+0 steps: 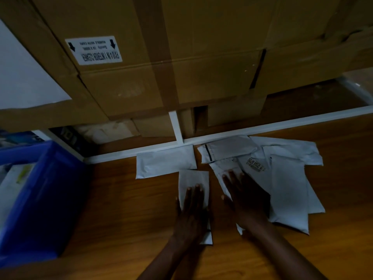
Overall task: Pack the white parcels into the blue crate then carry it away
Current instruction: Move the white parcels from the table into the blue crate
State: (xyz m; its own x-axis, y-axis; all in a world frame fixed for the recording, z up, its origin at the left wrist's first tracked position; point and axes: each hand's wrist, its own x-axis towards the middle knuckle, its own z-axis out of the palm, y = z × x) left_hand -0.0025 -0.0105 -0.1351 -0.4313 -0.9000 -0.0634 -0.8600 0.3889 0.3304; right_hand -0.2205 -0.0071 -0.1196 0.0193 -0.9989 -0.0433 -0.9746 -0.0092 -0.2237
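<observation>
A storeroom or packing area: stacked cardboard cartons [181, 57] with a shipping label [93, 50] loom over a wooden surface [125, 199].

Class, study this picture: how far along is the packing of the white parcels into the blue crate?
Done: the blue crate at left already seems to hold some pale items. In hand: the left hand lies flat on a small parcel, the right hand on the parcel pile. Left: the wide parcel, that pile, then carrying.

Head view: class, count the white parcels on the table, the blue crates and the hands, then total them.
White parcels on the table: 7 visible, overlapping, perhaps more
Blue crate: 1
Hands: 2, left hand and right hand
Total: 10
</observation>
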